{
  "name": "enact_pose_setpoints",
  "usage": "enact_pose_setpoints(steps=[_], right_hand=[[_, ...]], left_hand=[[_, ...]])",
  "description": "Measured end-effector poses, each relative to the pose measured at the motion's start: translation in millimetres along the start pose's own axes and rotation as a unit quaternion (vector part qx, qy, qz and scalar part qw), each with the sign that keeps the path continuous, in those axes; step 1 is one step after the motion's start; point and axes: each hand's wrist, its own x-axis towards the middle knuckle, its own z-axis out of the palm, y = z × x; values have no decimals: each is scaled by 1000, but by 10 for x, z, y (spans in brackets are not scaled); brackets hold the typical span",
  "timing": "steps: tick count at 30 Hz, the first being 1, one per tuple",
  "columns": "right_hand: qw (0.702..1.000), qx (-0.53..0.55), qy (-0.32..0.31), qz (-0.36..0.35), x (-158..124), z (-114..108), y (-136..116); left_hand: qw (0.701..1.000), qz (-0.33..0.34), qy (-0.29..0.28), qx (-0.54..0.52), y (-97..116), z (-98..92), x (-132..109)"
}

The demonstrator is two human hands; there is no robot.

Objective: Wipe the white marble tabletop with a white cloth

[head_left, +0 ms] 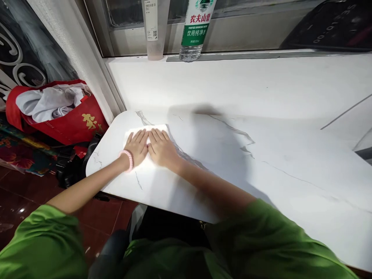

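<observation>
A white cloth or paper sheet point(158, 128) lies flat near the left corner of a white marble table point(261, 155). My left hand point(137, 147), with a pink band on its wrist, rests palm down on the sheet with fingers stretched out. Beside it and touching it, my right hand point(161, 148) also presses flat on the sheet, fingers extended. Both hands cover most of the sheet; only its upper edge and left corner show.
A water bottle point(195, 29) with a green label and a clear tall cup point(154, 29) stand on the window sill at the back. A red bag point(66, 120) stuffed with grey cloth sits on the floor at left. A dark object point(334, 25) lies at the back right.
</observation>
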Motion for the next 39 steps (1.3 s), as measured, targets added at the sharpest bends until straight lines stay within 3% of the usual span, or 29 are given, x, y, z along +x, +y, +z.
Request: enact_pose_setpoints(steps=[5, 7, 9, 13, 17, 21, 23, 26, 29, 32, 35, 39], right_hand=[[999, 10, 7, -30, -915, -249, -247], [999, 14, 11, -34, -1118, -299, -257], [1000, 16, -1, -18, -1167, -310, -210], [997, 5, -51, 53, -821, -240, 48], [994, -29, -37, 102, -168, -142, 487], [992, -25, -18, 123, 354, -93, 951], [990, -22, -7, 139, 483, -75, 1119], [989, -26, 15, 145, 529, -45, 1249], [990, -27, 25, 135, 455, -47, 1260], [993, -31, 13, 117, 238, -119, 1192], [993, -39, 2, 110, -200, -252, 1037], [994, -51, 7, 99, -1037, -463, 697]], left_hand=[[998, 48, 36, -12, 529, 13, -805], [997, 65, 43, -17, 664, 17, -949], [996, 78, 35, -25, 719, 16, -931], [996, 83, -4, -31, 633, -5, -425], [998, 59, -38, -8, 474, -29, 453], [998, 47, -36, 1, 422, -29, 1243], [999, 40, -29, 2, 439, -15, 1485], [999, 38, -18, -1, 474, 13, 1628], [999, 35, -11, -14, 522, 30, 1570], [999, 28, -4, -26, 647, 33, 1352], [999, 47, -1, -20, 884, 36, 943], [995, 104, 7, -6, 1280, 52, 176]])
